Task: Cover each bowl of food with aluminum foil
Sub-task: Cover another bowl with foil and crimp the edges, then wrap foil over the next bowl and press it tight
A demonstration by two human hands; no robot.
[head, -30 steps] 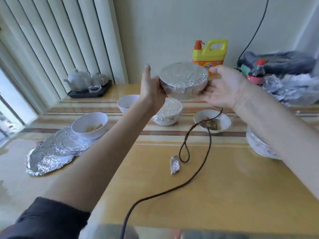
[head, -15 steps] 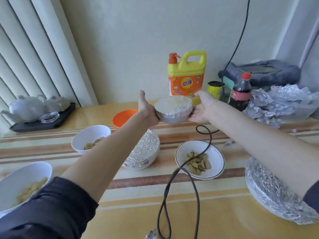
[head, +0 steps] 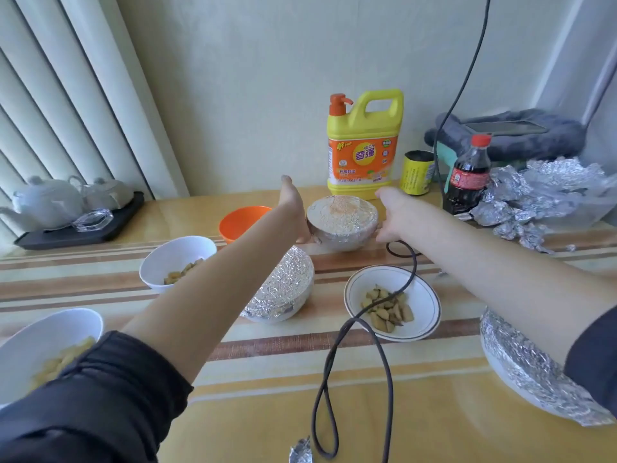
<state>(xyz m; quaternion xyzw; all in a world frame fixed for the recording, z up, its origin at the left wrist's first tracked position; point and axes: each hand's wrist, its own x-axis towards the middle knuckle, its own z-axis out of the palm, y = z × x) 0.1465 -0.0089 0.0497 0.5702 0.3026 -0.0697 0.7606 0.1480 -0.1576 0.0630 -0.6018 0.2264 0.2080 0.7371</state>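
Observation:
A foil-covered bowl (head: 342, 222) sits low over the far middle of the table, held from both sides. My left hand (head: 294, 212) cups its left side with the thumb up. My right hand (head: 390, 212) grips its right side. A second foil-covered bowl (head: 283, 289) stands just in front. Uncovered bowls of food are a rimmed one (head: 420, 302), a white one (head: 177, 259) and another at the lower left (head: 40, 342). A foil-covered dish (head: 524, 362) lies at the right edge.
An orange bowl (head: 238, 222), a detergent jug (head: 364, 145), a yellow can (head: 417, 172) and a cola bottle (head: 467, 172) stand at the back. Crumpled foil (head: 547, 195) lies far right. A dark cable (head: 347, 329) runs over the rimmed bowl. A tea tray (head: 66, 228) sits far left.
Both hands carried the foil-covered bowl away from me and down toward the table's far middle. The view shifted forward and right.

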